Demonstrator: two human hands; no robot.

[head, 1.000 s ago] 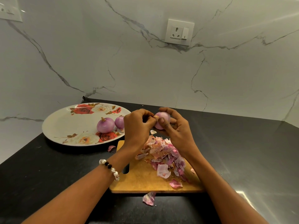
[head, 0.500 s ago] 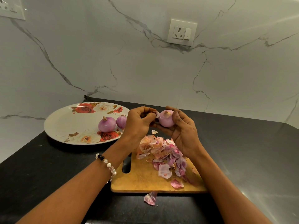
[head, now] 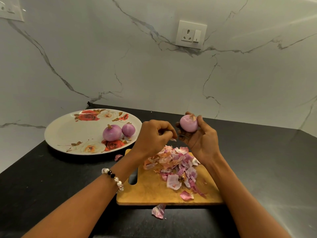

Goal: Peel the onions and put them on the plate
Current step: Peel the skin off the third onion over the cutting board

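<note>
Right now the onion (head: pixel 189 123) sits up in the fingertips of the right hand (head: pixel 199 140), lifted above the far end of the cutting board (head: pixel 154 191), thumb on its right side and the other fingers curled behind and under it. It looks almost fully peeled, with one small brownish scrap of skin near its top. The plate (head: pixel 68 133) lies to the left of this onion, past the left hand (head: pixel 153 136), so a move there has to cross in front of or over that hand. Although the left hand is nearer the plate, the onion is not in it. That hand hangs just left of the onion and apart from it, fingers curled in, its tips pinching what seems to be a tiny flake of skin; the flake is too small to be sure of. Two onions (head: pixel 112 133) already rest touching each other on the plate's right part. A heap of peels (head: pixel 176 167) covers the board's far half. The onion's underside and root end are hidden by the right fingers, so leftover skin there cannot be judged.
</note>
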